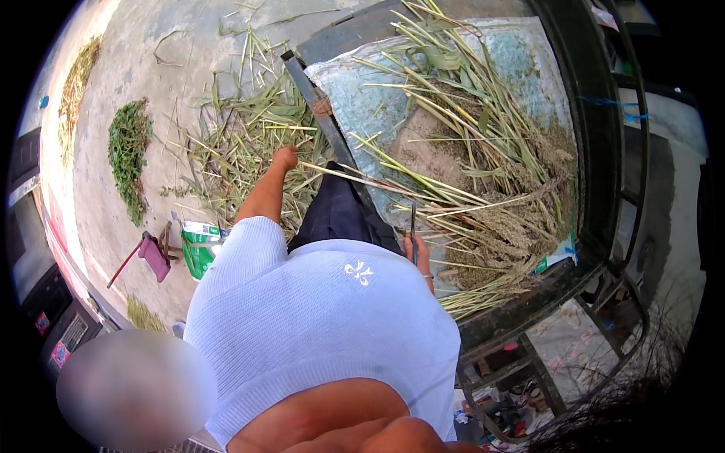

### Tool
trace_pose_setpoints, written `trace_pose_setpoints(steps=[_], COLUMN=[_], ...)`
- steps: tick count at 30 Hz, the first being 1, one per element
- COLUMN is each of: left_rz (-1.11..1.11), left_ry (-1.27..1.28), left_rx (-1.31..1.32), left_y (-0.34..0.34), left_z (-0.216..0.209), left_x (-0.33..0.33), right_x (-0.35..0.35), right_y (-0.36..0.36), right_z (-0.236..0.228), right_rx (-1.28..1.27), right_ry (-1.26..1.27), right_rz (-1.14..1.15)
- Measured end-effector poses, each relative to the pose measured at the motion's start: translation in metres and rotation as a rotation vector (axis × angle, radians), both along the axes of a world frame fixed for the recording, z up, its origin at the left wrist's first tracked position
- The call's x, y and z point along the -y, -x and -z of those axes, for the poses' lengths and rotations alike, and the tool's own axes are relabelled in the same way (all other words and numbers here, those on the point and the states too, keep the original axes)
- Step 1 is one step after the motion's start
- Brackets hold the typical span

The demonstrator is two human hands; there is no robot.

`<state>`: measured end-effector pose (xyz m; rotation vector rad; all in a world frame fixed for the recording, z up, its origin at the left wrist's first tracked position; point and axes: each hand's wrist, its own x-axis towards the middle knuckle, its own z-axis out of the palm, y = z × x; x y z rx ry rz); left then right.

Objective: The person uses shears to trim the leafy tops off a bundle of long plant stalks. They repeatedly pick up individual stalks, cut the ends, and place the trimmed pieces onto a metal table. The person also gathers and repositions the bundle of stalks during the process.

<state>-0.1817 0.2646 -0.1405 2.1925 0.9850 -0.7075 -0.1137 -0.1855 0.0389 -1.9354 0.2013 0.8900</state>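
My left hand (285, 158) reaches forward over the cart's edge, with its fingers closed round the end of a long pale stalk (355, 177) that runs right toward the heap. My right hand (418, 254) stays close to my body and grips a thin dark blade (413, 223) that points up. Several dry stalks with brown grain heads (483, 151) lie in front of both hands on a blue-white sack sheet (362, 98) spread over the cart bed. My white shirt hides my lower arms.
A dark metal cart frame (596, 151) rims the bed. Cut stalks and leaves (242, 143) litter the concrete ground on the left. A green bag (198, 248), a pink-handled tool (153, 257) and a green plant heap (128, 155) lie further left. A person stands at lower left.
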Motion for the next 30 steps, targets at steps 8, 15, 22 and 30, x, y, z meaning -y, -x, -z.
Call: trace_pose_setpoints(steps=[8, 15, 22, 30], left_rz=[0.669, -0.096, -0.628, -0.683], left_ry=[0.045, 0.727, 0.776, 0.286], left_rx=[-0.285, 0.010, 0.398, 0.619], left_y=[0.002, -0.031, -0.045, -0.018], left_z=[-0.012, -0.104, -0.140, -0.152], left_x=[0.047, 0.027, 0.065, 0.116], right_x=[0.016, 0.000, -0.119, -0.203], right_y=[-0.004, 0.000, -0.026, 0.005], right_z=[-0.005, 0.017, 0.003, 0.022], right_rx=[0.033, 0.049, -0.290, -0.245], right_ry=[0.031, -0.178, -0.337, -0.308], right_rz=[-0.203, -0.386, -0.505, -0.521])
